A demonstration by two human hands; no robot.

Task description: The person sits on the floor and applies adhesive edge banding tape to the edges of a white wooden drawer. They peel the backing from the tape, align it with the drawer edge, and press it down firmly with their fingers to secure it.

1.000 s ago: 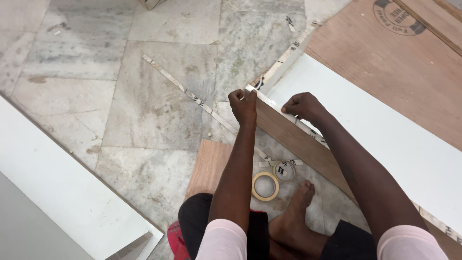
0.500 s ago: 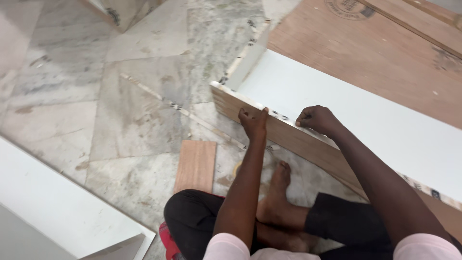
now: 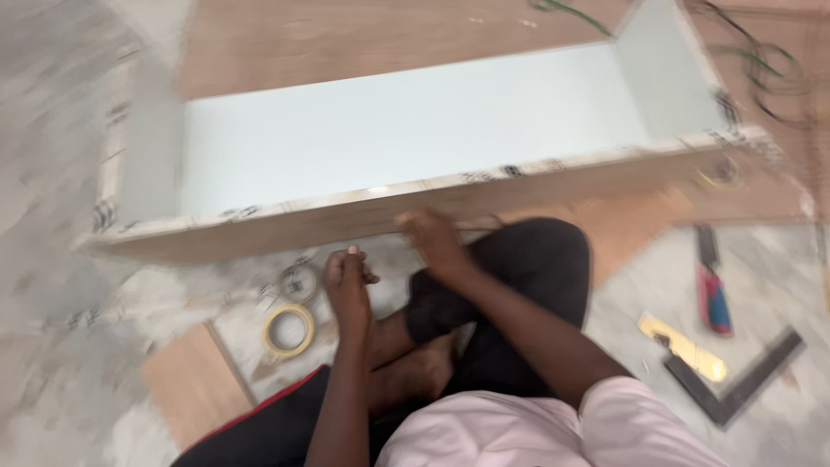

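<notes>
1. Viewpoint: the head camera looks down at a person seated cross-legged on a marble floor [image 3: 52,104]. The frame is motion-blurred, so fine detail is unreliable.
2. Main thing: a long white laminated board assembly [image 3: 406,138] lies across the upper half of the frame, from 9 o'clock to 2 o'clock. Its front wooden edge [image 3: 363,216] faces the person, and short upright end panels close it at both ends.
3. Left hand [image 3: 347,281]: positioned just below centre, curled into a narrow, closed fist, apart from the board edge. Whether it grips anything cannot be determined.
4. Right hand [image 3: 432,240]: positioned at centre, just at the front wooden edge and apparently touching its underside. Blur prevents telling whether the fingers are spread or closed.
5. Tape: a yellow tape roll [image 3: 289,331] lies flat on the floor at 8 o'clock from the left hand, near it. A second, paler tape roll [image 3: 298,282] lies just beside the yellow one, at its 12 o'clock.
6. Offcut: a small plywood piece [image 3: 194,385] lies on the floor at 7 o'clock in the frame.
7. Tools: at 4 o'clock, well apart from both hands, lie a red-and-blue hand tool [image 3: 714,298] and a try square [image 3: 735,372] with a brass-coloured blade.
8. Background: a large plywood sheet [image 3: 346,43] lies beyond the board at 12 o'clock.
</notes>
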